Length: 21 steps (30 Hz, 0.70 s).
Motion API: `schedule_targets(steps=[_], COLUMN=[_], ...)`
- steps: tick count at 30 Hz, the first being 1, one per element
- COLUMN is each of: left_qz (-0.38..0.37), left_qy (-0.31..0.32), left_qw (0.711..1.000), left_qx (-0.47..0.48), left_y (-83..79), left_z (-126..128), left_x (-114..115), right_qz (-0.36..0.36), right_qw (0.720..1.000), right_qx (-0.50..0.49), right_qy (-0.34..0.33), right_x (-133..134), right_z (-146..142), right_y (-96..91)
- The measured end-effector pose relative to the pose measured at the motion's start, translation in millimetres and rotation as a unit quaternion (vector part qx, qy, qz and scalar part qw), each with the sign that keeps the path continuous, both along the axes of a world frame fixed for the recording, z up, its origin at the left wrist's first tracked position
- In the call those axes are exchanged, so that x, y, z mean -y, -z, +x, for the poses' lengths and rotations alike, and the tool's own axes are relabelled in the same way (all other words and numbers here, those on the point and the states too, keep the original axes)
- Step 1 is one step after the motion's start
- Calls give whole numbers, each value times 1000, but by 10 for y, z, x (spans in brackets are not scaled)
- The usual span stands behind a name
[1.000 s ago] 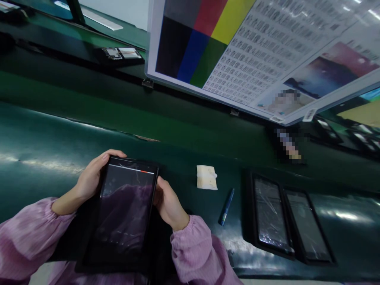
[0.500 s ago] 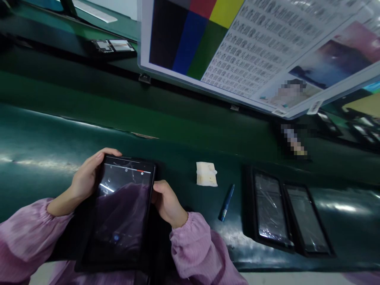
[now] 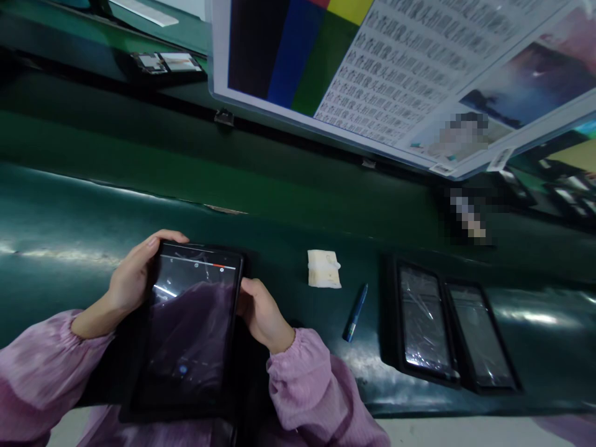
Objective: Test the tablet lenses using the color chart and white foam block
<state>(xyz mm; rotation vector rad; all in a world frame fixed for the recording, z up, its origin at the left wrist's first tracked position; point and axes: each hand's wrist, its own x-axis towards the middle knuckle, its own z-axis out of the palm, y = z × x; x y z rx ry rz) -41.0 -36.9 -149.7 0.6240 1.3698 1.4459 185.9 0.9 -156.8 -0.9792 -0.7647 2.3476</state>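
A dark tablet (image 3: 190,329) with a lit screen is tilted up at the front edge of the green bench, between my two hands. My left hand (image 3: 135,273) grips its upper left side, one finger lying along the top edge. On the opposite side my right hand (image 3: 264,313) is closed around the right edge, the thumb at the rim and the other fingers hidden behind. Small icons and a red mark show near the top of the screen. To the right of my right hand lie a folded whitish cloth (image 3: 323,269) and a blue pen (image 3: 356,312).
Two more film-covered tablets (image 3: 427,323) in black cases lie side by side on the green bench (image 3: 60,211) at the right. A printed test chart (image 3: 363,81) with colour blocks and text stands behind. An opened device (image 3: 167,62) rests on the back ledge.
Both hands keep their hold on the tablet, which has hardly moved. The view has shifted slightly, and the chart appears a little higher.
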Motion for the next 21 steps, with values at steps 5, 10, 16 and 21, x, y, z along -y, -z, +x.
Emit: schedule_targets(steps=[5, 10, 16, 21], left_qz=[13, 33, 61, 123], left_qy=[-27, -40, 9, 177], left_qw=[998, 995, 993, 969], left_qx=[-47, -81, -97, -118], left_y=[37, 50, -47, -461], left_z=[6, 57, 151, 224], left_x=[11, -33, -56, 103], right_qz=[-12, -6, 37, 140], right_qw=[1000, 999, 984, 947], right_qx=[12, -30, 28, 45], right_qy=[22, 26, 169, 286], right_x=[-20, 149, 432, 130], right_z=[-31, -60, -36, 27], right_y=[-77, -233, -193, -735])
